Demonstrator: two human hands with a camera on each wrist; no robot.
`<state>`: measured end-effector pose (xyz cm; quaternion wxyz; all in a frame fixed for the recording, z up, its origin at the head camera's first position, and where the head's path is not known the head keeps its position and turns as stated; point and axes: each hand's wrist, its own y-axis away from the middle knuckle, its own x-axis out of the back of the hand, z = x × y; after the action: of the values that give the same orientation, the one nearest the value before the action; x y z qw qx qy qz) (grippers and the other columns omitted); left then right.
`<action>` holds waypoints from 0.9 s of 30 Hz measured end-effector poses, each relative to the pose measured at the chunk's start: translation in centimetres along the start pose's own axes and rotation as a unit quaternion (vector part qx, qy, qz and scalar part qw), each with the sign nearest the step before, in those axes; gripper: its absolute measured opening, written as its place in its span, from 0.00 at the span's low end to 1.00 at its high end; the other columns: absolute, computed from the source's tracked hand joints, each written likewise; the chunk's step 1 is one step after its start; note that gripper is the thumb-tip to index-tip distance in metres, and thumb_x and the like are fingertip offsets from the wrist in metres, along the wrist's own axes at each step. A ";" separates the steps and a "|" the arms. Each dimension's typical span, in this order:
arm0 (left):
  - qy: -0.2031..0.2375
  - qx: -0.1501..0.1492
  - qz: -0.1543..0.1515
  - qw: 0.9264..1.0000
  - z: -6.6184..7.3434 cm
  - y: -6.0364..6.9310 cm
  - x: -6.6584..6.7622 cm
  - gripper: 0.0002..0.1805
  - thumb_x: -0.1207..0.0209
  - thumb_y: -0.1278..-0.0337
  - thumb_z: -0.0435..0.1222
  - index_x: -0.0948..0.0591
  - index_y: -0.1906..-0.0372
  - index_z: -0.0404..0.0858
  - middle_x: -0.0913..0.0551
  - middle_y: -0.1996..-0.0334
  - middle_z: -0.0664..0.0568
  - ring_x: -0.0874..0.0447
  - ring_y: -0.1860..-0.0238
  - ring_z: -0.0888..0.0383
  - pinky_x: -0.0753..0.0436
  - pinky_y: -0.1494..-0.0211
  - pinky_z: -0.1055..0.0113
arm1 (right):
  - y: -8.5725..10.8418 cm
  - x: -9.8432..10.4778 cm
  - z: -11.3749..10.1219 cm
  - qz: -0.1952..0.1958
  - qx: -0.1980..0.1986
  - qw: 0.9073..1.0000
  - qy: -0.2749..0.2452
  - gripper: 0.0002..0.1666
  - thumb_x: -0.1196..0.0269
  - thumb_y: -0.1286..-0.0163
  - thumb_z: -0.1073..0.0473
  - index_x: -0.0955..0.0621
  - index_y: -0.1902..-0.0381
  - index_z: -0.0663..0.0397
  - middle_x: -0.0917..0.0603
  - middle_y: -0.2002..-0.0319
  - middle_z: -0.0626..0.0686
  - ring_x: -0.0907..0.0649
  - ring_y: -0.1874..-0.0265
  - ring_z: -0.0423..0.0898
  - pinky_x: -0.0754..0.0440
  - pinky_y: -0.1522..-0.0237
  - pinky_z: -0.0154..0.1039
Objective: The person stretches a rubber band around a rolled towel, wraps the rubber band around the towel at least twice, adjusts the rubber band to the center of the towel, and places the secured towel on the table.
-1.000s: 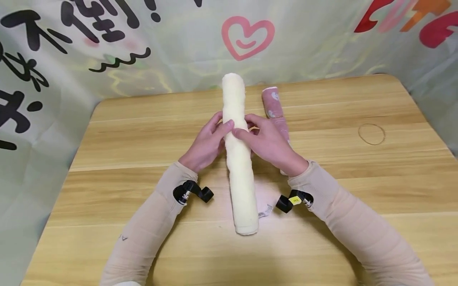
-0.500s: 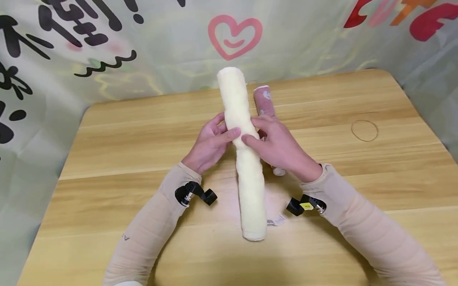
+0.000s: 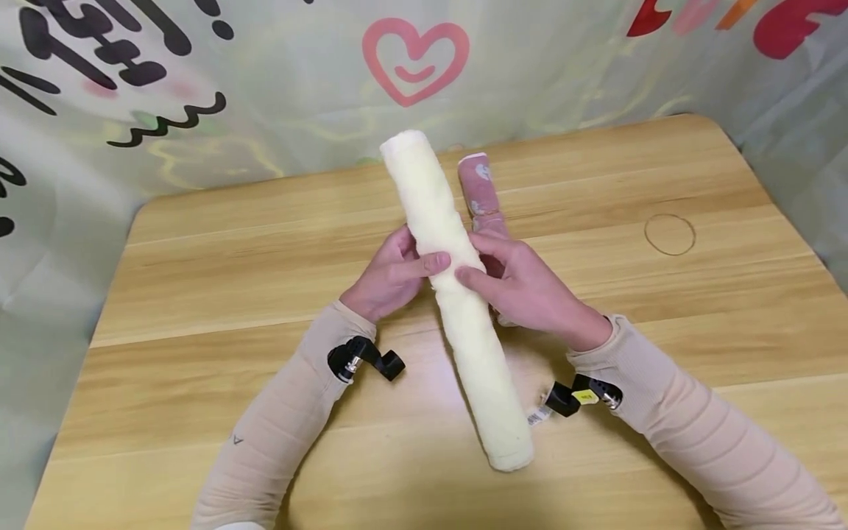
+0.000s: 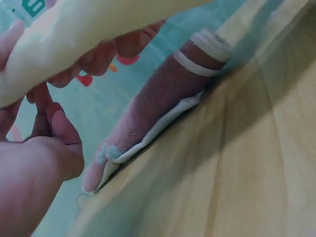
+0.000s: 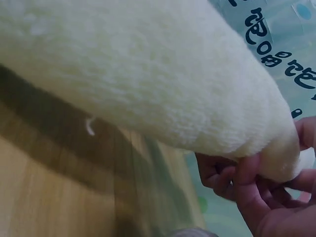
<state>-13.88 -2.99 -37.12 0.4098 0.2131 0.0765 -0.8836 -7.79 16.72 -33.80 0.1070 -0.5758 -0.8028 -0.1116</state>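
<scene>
A cream rolled towel slants across the head view, its top end leaning left, held up over the table. My left hand holds its middle from the left, thumb across the front and fingers behind. From the other side my right hand grips the same middle part, its thumb close to the left one. The roll narrows a little there. In the left wrist view, fingers curl beneath the towel; what they touch behind it is partly hidden. A pink patterned rolled towel lies behind my right hand, partly covered.
A thin rubber band lies as a ring on the right of the wooden table. A white label sticks out beside the cream towel's lower end. A printed cloth backdrop hangs behind the table's back edge.
The cream towel has tilted, its top end going left and its lower end right. Both hands keep their hold on its middle and have shifted slightly nearer. The head view has shifted too.
</scene>
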 end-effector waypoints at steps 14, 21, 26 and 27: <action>0.016 0.039 0.108 0.993 -0.3 -0.5 -0.6 0.34 0.69 0.17 0.56 0.32 0.36 0.31 0.16 0.54 0.54 0.12 0.56 0.61 0.12 0.52 0.67 | -0.2 1.4 0.3 0.031 -0.107 0.993 0.029 0.27 0.37 0.23 0.48 0.22 0.33 0.53 0.11 0.53 0.61 0.10 0.69 0.50 0.10 0.65 0.44; 0.057 0.042 0.081 0.994 -1.1 -0.5 -0.5 0.31 0.69 0.20 0.61 0.36 0.37 0.42 0.17 0.58 0.54 0.07 0.58 0.56 0.12 0.54 0.64 | 0.8 5.8 1.1 0.127 -0.113 0.978 0.121 0.19 0.37 0.25 0.43 0.17 0.43 0.45 0.10 0.54 0.55 0.11 0.67 0.44 0.16 0.68 0.37; 0.032 0.069 0.106 0.991 -1.7 -0.3 -0.2 0.27 0.63 0.18 0.54 0.38 0.31 0.40 0.13 0.59 0.54 0.10 0.71 0.57 0.16 0.67 0.66 | 1.8 9.7 2.8 0.171 -0.115 0.951 0.230 0.22 0.39 0.24 0.40 0.17 0.45 0.48 0.13 0.50 0.56 0.18 0.66 0.34 0.22 0.71 0.32; 0.029 0.073 0.109 0.991 -1.8 -0.2 -0.2 0.26 0.62 0.18 0.54 0.37 0.32 0.40 0.12 0.59 0.54 0.10 0.70 0.57 0.17 0.68 0.66 | 1.9 10.5 3.1 0.175 -0.123 0.945 0.249 0.23 0.40 0.25 0.39 0.17 0.46 0.48 0.13 0.50 0.57 0.19 0.66 0.33 0.23 0.71 0.32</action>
<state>-13.38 -2.14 -38.69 0.4850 0.2746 0.0001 -0.8303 -9.40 27.74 -33.51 0.2499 -0.6700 -0.6169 -0.3287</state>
